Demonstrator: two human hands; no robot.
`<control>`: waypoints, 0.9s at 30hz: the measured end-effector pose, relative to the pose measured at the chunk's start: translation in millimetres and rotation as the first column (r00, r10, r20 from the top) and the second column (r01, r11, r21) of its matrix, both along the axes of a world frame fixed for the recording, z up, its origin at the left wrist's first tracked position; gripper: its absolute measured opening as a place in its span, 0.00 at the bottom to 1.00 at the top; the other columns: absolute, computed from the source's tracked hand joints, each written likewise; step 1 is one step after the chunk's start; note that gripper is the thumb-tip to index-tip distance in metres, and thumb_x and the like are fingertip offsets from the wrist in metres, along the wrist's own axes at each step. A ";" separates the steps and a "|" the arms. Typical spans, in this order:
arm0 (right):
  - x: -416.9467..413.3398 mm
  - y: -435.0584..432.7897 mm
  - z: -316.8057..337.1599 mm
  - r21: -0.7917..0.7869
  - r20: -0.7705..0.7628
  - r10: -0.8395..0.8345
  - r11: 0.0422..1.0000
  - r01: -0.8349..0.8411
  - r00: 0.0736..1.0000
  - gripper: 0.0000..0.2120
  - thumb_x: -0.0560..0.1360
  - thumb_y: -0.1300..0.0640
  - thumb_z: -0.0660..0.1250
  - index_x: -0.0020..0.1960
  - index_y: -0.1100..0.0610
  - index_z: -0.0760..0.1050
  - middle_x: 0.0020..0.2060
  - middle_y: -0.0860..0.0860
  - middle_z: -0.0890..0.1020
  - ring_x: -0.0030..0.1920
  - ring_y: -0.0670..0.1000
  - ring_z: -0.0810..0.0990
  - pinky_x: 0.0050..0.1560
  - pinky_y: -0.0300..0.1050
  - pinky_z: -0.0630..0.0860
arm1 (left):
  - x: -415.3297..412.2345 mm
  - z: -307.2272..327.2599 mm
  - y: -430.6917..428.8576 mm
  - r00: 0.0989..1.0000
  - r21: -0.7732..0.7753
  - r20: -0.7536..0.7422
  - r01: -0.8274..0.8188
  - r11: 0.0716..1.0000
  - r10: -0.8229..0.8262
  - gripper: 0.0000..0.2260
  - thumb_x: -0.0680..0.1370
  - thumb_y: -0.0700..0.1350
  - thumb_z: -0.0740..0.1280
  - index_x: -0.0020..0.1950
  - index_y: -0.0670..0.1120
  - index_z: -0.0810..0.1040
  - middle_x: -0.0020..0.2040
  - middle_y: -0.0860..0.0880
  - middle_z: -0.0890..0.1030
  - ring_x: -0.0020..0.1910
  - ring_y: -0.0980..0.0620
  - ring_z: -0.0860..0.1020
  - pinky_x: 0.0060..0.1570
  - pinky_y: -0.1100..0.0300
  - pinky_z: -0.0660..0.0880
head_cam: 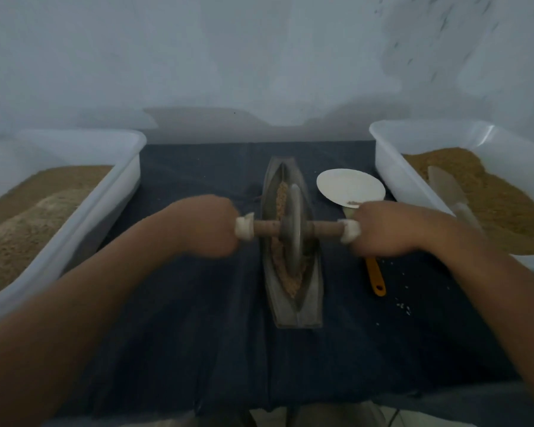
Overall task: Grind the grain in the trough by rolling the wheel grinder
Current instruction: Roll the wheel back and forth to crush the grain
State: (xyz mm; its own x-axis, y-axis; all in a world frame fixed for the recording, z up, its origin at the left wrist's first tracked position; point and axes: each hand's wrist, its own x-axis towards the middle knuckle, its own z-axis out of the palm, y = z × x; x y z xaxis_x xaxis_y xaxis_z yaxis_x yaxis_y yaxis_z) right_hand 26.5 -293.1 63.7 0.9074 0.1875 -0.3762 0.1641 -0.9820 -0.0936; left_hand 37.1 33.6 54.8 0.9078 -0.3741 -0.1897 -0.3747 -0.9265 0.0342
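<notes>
At the left edge of the frame I saw a white tub (117,180) heaped with pale brown meal (28,223); just right of it, over the dark cloth (198,303), the left hand (207,226) was curled in a fist round the left end of the wooden axle (265,228), with a white wrap (244,227) showing at the fist; at the centre the wheel grinder (294,232) stood upright on its edge in the long metal trough (290,312), roughly midway along it, with grain (281,195) lying in the groove beyond the wheel and nearer me; right of the trough sat a white plate (349,186), and lower down an orange handle (376,278) poked out from under the right hand (386,229), which gripped the axle's right end in the same closed fist; a few loose grains (404,306) dotted the cloth nearby; at the right edge I noted a second white tub (386,161) of brown grain (500,211) with a pale scoop (447,189) lying on top; the picture was too blurred for me to make out single fingers
</notes>
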 end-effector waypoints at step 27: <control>53.9 26.3 -2.8 -0.139 0.532 -0.040 0.981 0.134 0.846 0.11 0.74 0.42 0.69 0.38 0.48 0.75 0.35 0.47 0.80 0.35 0.50 0.79 0.39 0.48 0.79 | 58.0 -12.3 -15.8 0.918 -0.088 0.323 -0.212 0.973 0.229 0.16 0.73 0.62 0.66 0.37 0.50 0.78 0.36 0.52 0.80 0.33 0.51 0.76 0.35 0.57 0.73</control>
State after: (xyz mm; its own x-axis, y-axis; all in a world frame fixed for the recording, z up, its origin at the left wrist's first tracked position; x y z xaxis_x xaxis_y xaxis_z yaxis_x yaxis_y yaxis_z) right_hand 80.4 -266.8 60.9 0.9869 0.0761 0.1419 0.0552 -0.9878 0.1456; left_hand 95.1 17.8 42.5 0.9763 -0.1585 0.1475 -0.1593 -0.9872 -0.0070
